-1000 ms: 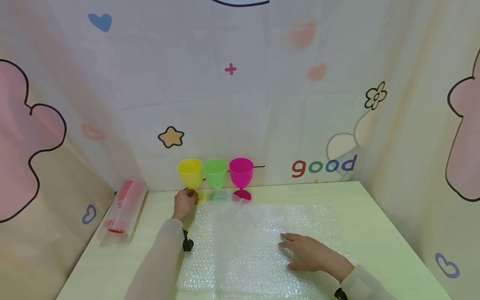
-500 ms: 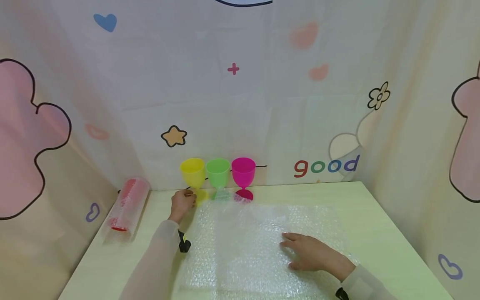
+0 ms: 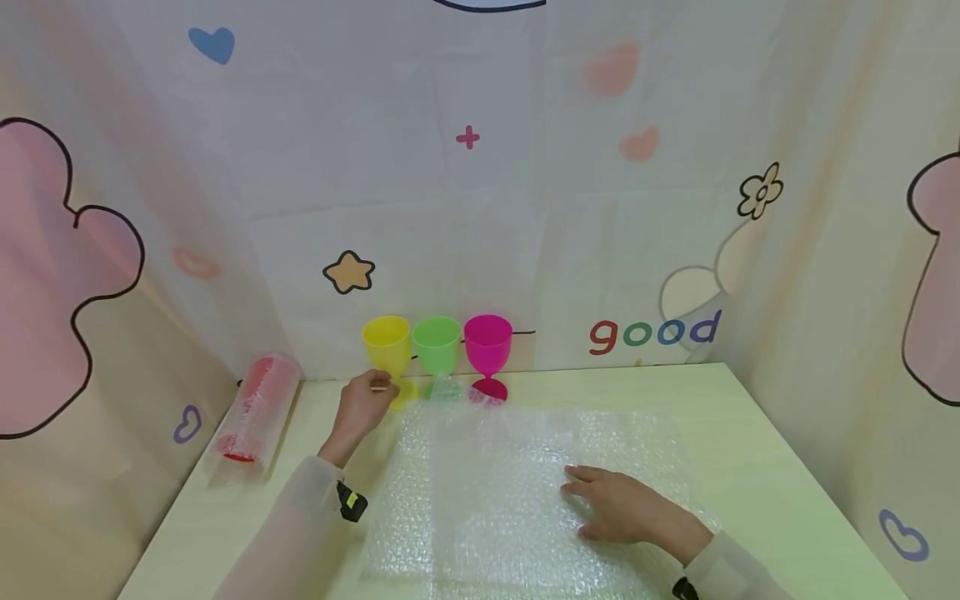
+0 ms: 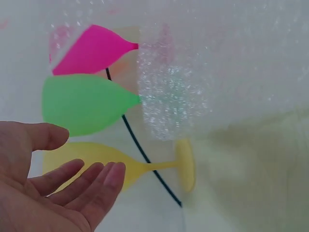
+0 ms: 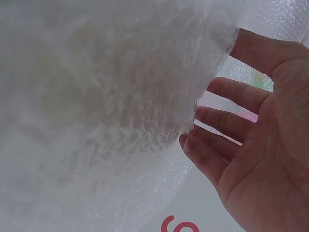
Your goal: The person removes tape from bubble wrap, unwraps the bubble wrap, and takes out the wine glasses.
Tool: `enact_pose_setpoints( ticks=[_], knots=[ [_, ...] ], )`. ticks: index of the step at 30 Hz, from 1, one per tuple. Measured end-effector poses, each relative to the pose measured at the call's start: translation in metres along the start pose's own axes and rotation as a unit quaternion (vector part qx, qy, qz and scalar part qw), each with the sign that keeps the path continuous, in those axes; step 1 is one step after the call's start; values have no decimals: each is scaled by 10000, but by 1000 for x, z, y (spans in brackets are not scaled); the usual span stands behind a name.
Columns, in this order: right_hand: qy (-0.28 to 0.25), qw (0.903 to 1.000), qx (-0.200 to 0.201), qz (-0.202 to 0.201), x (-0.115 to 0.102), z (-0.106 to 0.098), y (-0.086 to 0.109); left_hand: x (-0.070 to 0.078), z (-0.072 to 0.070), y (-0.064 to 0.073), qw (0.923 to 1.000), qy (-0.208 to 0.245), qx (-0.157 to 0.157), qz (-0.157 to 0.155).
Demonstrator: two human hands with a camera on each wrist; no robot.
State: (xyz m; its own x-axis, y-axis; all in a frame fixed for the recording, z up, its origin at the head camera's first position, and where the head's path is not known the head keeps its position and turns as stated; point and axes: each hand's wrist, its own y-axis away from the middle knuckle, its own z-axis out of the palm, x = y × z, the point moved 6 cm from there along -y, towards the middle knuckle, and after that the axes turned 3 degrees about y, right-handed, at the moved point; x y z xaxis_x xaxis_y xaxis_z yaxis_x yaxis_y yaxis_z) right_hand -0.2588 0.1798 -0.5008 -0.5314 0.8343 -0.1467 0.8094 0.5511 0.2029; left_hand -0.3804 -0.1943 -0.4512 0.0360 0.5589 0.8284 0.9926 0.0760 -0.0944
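Note:
Three plastic goblets stand in a row at the back of the table: a yellow goblet (image 3: 386, 337), a green goblet (image 3: 437, 343) and a pink goblet (image 3: 488, 342). My left hand (image 3: 363, 406) is at the yellow one, in front of its stem. In the left wrist view the thumb and fingers are apart, partly covering the yellow bowl; contact cannot be told. A clear bubble wrap sheet (image 3: 502, 508) lies flat before the goblets, its back edge covering parts of the green and pink feet. My right hand (image 3: 622, 510) rests on the sheet with fingers spread.
A red item rolled in bubble wrap (image 3: 255, 408) lies at the table's left edge. Behind the goblets hangs a printed curtain (image 3: 420, 225), which also closes off both sides. Pale tabletop (image 3: 757, 467) shows to the right of the sheet.
My left wrist and forearm have swung to the left, while the hand stays by the yellow goblet. The right hand and the bubble wrap have not visibly moved.

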Motion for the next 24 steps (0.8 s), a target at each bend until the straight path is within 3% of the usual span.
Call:
enact_pose_setpoints(
  ticks=[6,12,17,24],
  knots=[
    [141,9996,159,-186,-2,-2,2,23,-12,20,9973,-557,66,482],
    [109,9998,128,-139,-2,-4,2,31,-30,33,9898,-1189,194,766],
    [36,9999,76,-96,-1,-3,1,20,-48,35,9849,-1559,291,699],
    [-50,9999,77,-65,-1,0,5,-17,-78,39,9795,-1895,448,523]
  ],
)
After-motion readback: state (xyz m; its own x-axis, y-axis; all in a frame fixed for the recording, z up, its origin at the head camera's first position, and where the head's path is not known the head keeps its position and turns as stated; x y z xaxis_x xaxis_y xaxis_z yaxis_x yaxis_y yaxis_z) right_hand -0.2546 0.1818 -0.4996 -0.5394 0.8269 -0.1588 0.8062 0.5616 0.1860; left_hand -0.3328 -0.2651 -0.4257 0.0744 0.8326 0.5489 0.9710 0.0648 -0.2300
